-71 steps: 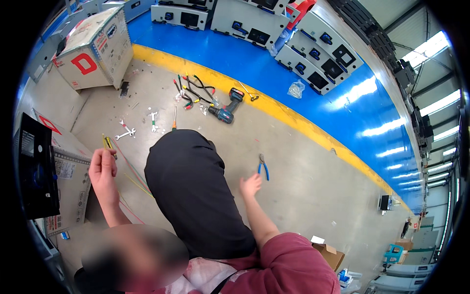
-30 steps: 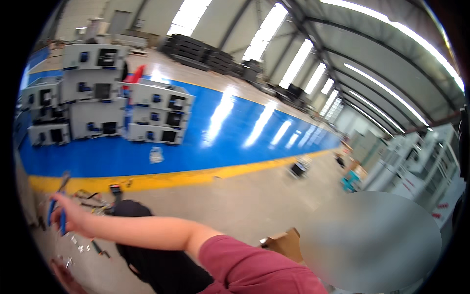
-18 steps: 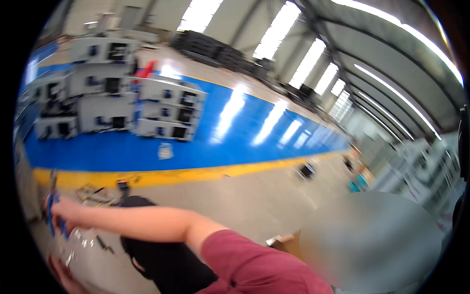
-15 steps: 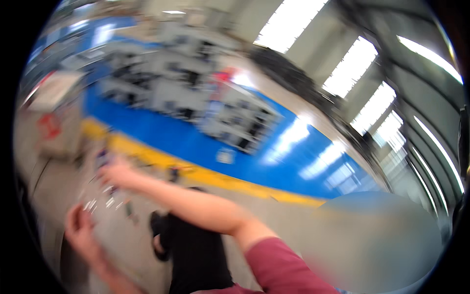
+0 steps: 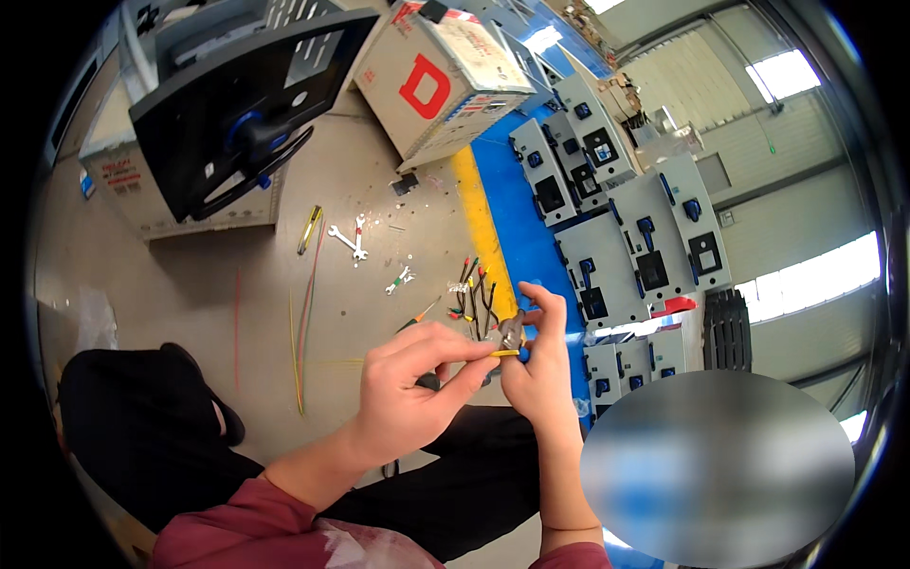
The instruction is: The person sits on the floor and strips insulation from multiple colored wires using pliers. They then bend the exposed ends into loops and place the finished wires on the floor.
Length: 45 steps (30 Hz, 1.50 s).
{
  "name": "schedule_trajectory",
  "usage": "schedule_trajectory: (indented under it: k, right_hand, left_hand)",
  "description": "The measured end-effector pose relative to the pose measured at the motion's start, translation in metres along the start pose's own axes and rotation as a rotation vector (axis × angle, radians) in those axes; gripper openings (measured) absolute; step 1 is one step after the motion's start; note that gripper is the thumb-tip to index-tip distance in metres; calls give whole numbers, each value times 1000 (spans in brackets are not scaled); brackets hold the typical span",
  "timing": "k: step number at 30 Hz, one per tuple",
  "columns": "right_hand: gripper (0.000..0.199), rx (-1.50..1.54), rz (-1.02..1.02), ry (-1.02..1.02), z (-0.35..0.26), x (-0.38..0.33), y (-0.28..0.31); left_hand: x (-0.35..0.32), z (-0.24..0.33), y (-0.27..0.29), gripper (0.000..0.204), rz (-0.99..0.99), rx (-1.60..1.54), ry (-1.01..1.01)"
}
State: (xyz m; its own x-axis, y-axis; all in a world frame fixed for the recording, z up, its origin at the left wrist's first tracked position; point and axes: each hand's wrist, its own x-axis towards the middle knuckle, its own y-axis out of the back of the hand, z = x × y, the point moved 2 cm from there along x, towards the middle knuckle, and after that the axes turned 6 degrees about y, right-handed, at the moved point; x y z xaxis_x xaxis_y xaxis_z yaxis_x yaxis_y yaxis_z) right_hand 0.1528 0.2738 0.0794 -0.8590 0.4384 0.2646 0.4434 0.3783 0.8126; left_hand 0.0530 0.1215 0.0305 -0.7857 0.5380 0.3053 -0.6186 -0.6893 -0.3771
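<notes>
My left hand (image 5: 408, 394) pinches a thin yellow wire (image 5: 505, 353) between thumb and fingertips. Its end meets my right hand (image 5: 542, 370), which is closed around a small tool with a grey metal head, apparently pliers (image 5: 512, 332). A blue part shows beside the wire; the rest of the tool is mostly hidden by my fingers. My right index finger points outward, off the tool. Just beyond my hands, several short black cables (image 5: 474, 289) with red, yellow and green ends lie on the floor. A screwdriver (image 5: 422, 313) lies partly behind my left hand.
On the floor lie a yellow utility knife (image 5: 309, 230), wrenches (image 5: 353, 239) and loose coloured wires (image 5: 305, 322). A black monitor-like panel (image 5: 251, 119) and a large carton (image 5: 441, 85) stand beyond. Grey panels with black fittings (image 5: 616, 256) stand on the blue floor at right.
The view has swung round and is sharp now. Earlier my hands were apart, the right reaching over small items on the floor; now they meet at the yellow wire.
</notes>
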Motion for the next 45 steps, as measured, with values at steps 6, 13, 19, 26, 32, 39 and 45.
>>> schedule_trajectory:
  k: [6,13,19,26,32,39,45]
  right_hand:
    - [76,-91,-53,16,-5,17,-10]
    - [77,-90,-93,74,-9,23,-28]
    - [68,-42,-95,-19,-15,20,-33]
    - [69,-122,-75,84,-12,20,-34]
    - [63,-179,-68,61,-16,17,-30]
    - [55,-195,43,33,-25,16,-28]
    - [59,-348,62,248,-18,19,-21]
  left_hand:
    - [20,-7,22,23,84,92,-168]
    - [24,-12,29,21,124,157,-207]
    - [26,-12,36,21,97,150,-172]
    - [24,-8,39,20,97,184,-187]
    - [23,-10,35,19,63,140,-174]
    - [22,-5,36,19,43,114,-149]
    - [21,-1,36,19,-22,69,-134]
